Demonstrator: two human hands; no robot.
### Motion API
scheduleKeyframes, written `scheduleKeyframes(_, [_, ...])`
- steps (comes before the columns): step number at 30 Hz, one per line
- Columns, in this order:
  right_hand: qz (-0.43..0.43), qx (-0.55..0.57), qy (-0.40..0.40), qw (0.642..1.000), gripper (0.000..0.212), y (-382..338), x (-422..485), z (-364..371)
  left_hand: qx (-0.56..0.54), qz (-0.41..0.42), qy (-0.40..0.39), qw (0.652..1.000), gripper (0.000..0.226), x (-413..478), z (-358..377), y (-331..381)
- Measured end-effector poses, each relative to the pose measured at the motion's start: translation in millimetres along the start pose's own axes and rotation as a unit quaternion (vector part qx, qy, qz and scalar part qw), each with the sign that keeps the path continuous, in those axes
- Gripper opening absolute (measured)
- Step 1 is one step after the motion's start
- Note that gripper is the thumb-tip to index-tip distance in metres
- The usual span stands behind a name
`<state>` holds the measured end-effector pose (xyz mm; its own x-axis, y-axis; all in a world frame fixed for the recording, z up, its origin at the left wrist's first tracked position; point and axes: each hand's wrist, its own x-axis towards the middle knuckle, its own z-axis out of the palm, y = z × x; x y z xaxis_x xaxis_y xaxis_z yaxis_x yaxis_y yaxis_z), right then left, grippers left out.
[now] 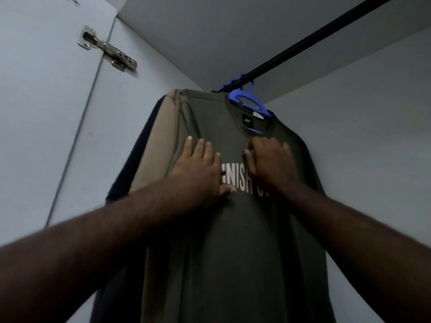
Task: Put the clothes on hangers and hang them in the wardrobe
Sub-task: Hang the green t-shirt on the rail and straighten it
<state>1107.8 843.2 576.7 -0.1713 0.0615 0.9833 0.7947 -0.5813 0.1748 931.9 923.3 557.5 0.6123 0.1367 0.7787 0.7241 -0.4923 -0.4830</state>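
- Wardrobe interior [363, 141]: pale grey panels on the back, side and top, viewed from below and in dim light.
- Door [35, 113] at the left, standing open; one metal hinge [107, 51] joins it to the side panel.
- Rail [310, 43]: one black bar running from the upper right down toward the middle, close under the top panel.
- Contents, counted: three garments hang from the rail, one behind another.
- Front garment: olive green T-shirt [233, 241] with pale printed lettering across the chest, partly covered by the hands. It hangs on a blue plastic hanger [250, 101], whose hook sits over the rail.
- Behind it, a tan garment [161, 141]; behind that, a dark navy garment [126, 176]. Only their left edges show.
- More blue plastic shows on the rail just behind the front hanger; how many hangers there are cannot be told.
- Left hand [198, 169]: flat, fingers straight and spread, pressing on the shirt's chest left of the lettering.
- Right hand [270, 162]: on the chest just below the collar, fingers bent; whether they pinch the fabric or merely rest on it cannot be told.
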Motion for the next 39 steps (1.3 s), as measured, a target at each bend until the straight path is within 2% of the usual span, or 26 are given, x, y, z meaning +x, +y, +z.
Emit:
scheduleKeyframes(3, [0.056, -0.024, -0.027, 0.998, 0.017, 47.8, -21.7, 1.1, -0.019, 0.089, -0.019, 0.996, 0.096, -7.8, 16.4, 34.1])
scheduleKeyframes(6, [0.186, 0.024, -0.027, 0.982, 0.018, 97.6, -38.4, -2.5, -0.047, 0.176, 0.067, 0.981, 0.082, -4.1, 11.3, 57.9])
scheduleKeyframes(8, [0.312, 0.094, -0.024, 0.945, 0.022, 132.0, -45.3, -7.0, -0.074, 0.2, 0.13, 0.968, 0.071, 9.7, 2.5, 66.7])
scheduleKeyframes(10, [0.408, 0.161, -0.035, 0.898, 0.03, 161.6, -49.0, -7.7, -0.097, 0.198, 0.153, 0.963, 0.063, 29.1, -7.8, 70.7])
scheduleKeyframes(14, [0.477, 0.299, -0.139, 0.815, 0.046, 185.4, -55.9, 5.7, -0.154, 0.189, 0.184, 0.952, 0.054, 70.8, -32.1, 76.4])
scheduleKeyframes(17, [0.462, 0.29, -0.175, 0.819, 0.047, 183.3, -60.4, 24.9, -0.18, 0.196, 0.196, 0.944, 0.052, 89.1, -36.8, 89.4])
scheduleKeyframes(19, [0.443, 0.284, -0.18, 0.831, 0.039, 180.1, -62.3, 34.3, -0.162, 0.212, 0.188, 0.945, 0.05, 95.4, -30.7, 99.9])
scheduleKeyframes(21, [0.428, 0.27, -0.153, 0.849, 0.027, 180.5, -62.9, 40.1, -0.165, 0.209, 0.176, 0.948, 0.048, 103.3, -21.5, 106.0])
scheduleKeyframes(23, [0.419, 0.271, -0.097, 0.861, 0.028, 178.8, -62.1, 39.6, -0.255, 0.177, 0.153, 0.938, 0.041, 112.3, -14.7, 110.4])
scheduleKeyframes(25, [0.401, 0.329, -0.062, 0.853, 0.028, 171.1, -60.9, 32.9, -0.426, 0.121, 0.104, 0.89, 0.035, 126.9, -9.2, 118.7])
scheduleKeyframes(26, [0.383, 0.356, -0.062, 0.85, 0.028, 164.9, -60.0, 28.4, -0.521, 0.087, 0.067, 0.847, 0.038, 133.9, -7.3, 124.8])
scheduleKeyframes(27, [0.359, 0.374, -0.068, 0.852, 0.028, 158.8, -58.7, 23.7, -0.613, 0.051, 0.023, 0.788, 0.041, 139.9, -6.1, 132.5])
scheduleKeyframes(29, [0.313, 0.403, -0.086, 0.856, 0.021, 145.4, -55.5, 14.6, -0.734, -0.001, -0.062, 0.676, 0.047, 146.0, -4.7, 146.8])
scheduleKeyframes(30, [0.295, 0.411, -0.102, 0.857, 0.015, 141.7, -53.5, 10.7, -0.755, -0.014, -0.089, 0.649, 0.05, 148.9, -2.7, 154.3])
scheduleKeyframes(32, [0.274, 0.412, -0.145, 0.857, 0.016, 136.2, -49.4, 1.7, -0.767, -0.024, -0.096, 0.634, 0.046, 155.9, 3.2, 167.0])
scheduleKeyframes(34, [0.269, 0.434, -0.177, 0.842, 0.027, 135.1, -46.8, -6.3, -0.773, -0.053, -0.052, 0.63, 0.031, 165.1, 10.4, 172.6])
scheduleKeyframes(37, [0.315, 0.466, -0.111, 0.819, 0.026, 146.8, -45.3, -16.9, -0.779, -0.075, -0.028, 0.622, 0.03, 176.7, 17.3, 174.3])
scheduleKeyframes(39, [0.364, 0.444, -0.08, 0.815, 0.018, 159.3, -46.0, -20.2, -0.798, -0.067, -0.014, 0.598, 0.028, 178.4, 19.9, 172.6])
